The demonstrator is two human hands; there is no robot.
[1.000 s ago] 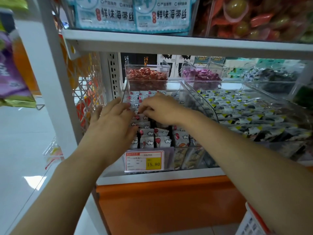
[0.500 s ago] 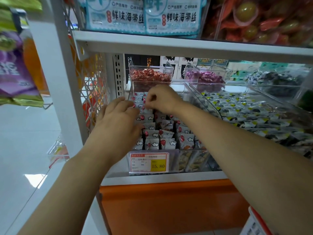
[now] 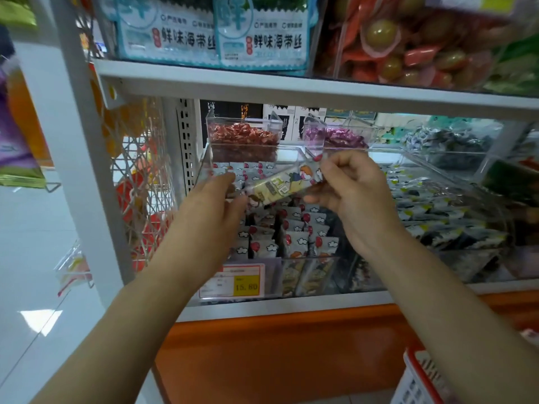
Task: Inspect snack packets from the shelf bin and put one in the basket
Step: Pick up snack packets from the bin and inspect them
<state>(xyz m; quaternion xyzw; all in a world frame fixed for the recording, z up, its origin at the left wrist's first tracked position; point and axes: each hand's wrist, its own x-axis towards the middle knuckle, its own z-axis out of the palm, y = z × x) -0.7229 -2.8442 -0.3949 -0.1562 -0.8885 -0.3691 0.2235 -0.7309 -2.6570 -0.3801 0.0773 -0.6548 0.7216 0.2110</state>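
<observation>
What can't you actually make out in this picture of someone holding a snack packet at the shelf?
All in the head view:
1. The snack packet: its print is too blurred to read.
2. The basket: cut off by the bottom right corner, so its contents are unseen.
3. The price tag: its small print is too small and blurred.
4. The packet's ends: covered by the left hand and right hand that hold it.

Clearance, as I log it: open gap above the bin [image 3: 309, 272], capped by the upper shelf [image 3: 291, 90]. White upright [image 3: 84, 176] bounds my left. Candy tubs [image 3: 243, 141] block the rear.
</observation>
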